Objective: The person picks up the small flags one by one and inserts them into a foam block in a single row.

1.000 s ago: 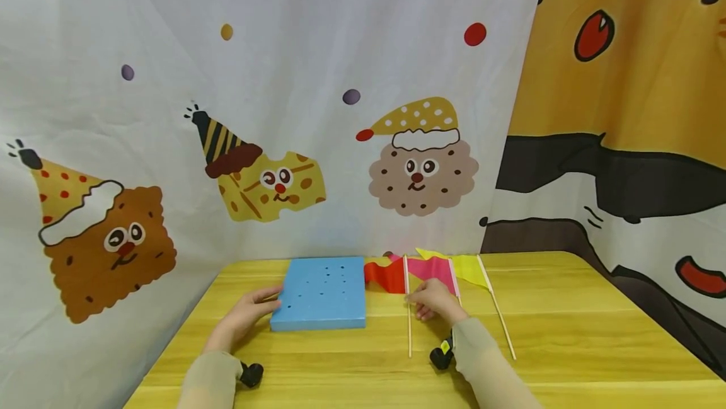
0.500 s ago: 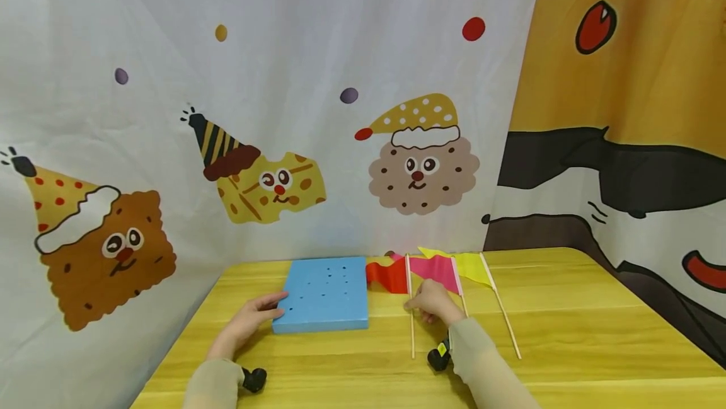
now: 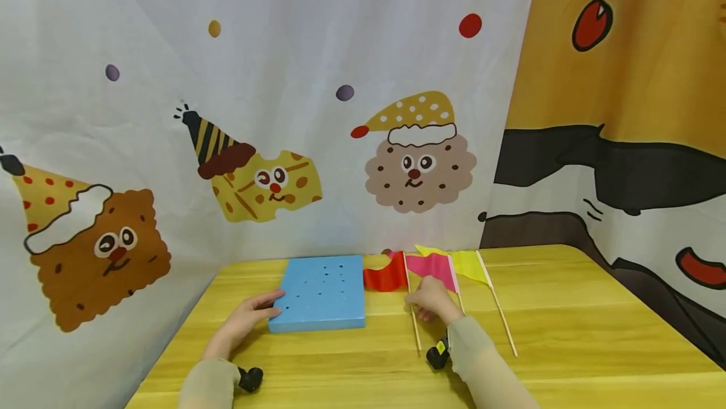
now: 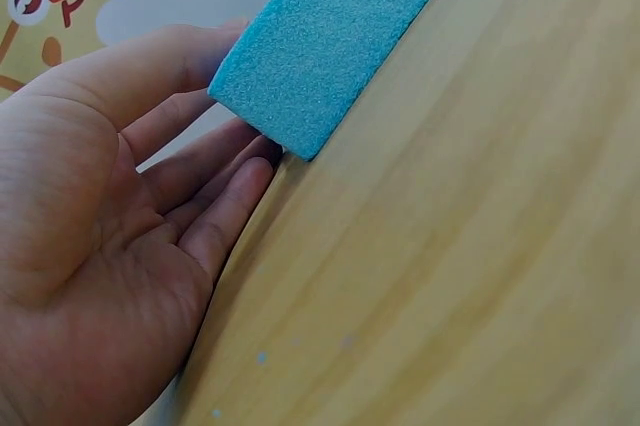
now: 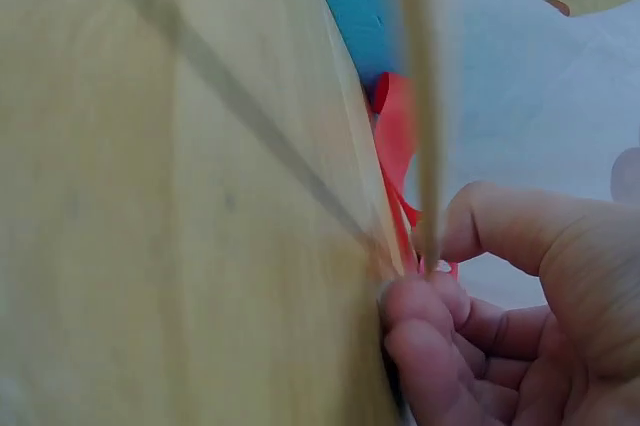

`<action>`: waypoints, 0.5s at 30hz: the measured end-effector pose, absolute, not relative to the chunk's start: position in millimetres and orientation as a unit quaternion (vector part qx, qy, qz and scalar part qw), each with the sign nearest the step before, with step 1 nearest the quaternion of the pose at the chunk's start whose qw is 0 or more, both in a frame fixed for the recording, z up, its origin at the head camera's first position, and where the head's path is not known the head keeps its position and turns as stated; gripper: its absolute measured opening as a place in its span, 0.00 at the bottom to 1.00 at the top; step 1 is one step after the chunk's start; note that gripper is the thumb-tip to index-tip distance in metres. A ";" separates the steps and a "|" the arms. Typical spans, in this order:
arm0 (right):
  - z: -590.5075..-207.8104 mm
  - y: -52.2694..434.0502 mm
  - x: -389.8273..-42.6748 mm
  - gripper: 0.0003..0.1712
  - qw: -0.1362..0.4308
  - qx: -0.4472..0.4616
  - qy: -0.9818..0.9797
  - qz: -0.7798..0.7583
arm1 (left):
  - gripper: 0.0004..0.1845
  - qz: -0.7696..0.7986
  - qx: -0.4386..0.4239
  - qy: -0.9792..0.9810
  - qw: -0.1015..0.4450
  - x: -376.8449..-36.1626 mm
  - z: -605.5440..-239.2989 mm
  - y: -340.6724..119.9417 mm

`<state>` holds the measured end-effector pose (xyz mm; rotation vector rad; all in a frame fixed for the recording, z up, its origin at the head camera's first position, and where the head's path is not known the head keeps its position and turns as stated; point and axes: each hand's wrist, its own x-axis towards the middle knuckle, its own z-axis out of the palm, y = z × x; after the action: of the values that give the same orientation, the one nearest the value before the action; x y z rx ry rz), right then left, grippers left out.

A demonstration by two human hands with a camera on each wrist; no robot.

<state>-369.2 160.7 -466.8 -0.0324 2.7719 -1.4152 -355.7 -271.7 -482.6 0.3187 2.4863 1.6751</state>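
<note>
My right hand [image 3: 432,299] pinches the red flag [image 3: 387,275] by its thin stick, mid-desk right of the foam block [image 3: 319,292]; light, snappable, so I hold low. Left hand [image 3: 247,318], fingers relaxed, steadies the block.

Yellow wooden counter [image 3: 567,333], plank grain running crosswise. Pink flag [image 3: 433,265] and yellow flag [image 3: 471,265] on thin sticks, lying flat near the rear edge. White backdrop cloth [image 3: 283,81] printed with party-hatted biscuit characters; orange-and-black cartoon cloth [image 3: 624,113] at right.
</note>
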 end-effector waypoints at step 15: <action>-466.5 174.3 -375.5 0.15 0.075 0.023 0.817 -0.571 | 0.31 0.555 0.109 0.821 0.073 -354.1 -480.7 -272.6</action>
<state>-375.5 174.3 -466.5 0.0703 2.4516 -1.7138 -354.1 -272.6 -480.7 0.3282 2.4661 1.6678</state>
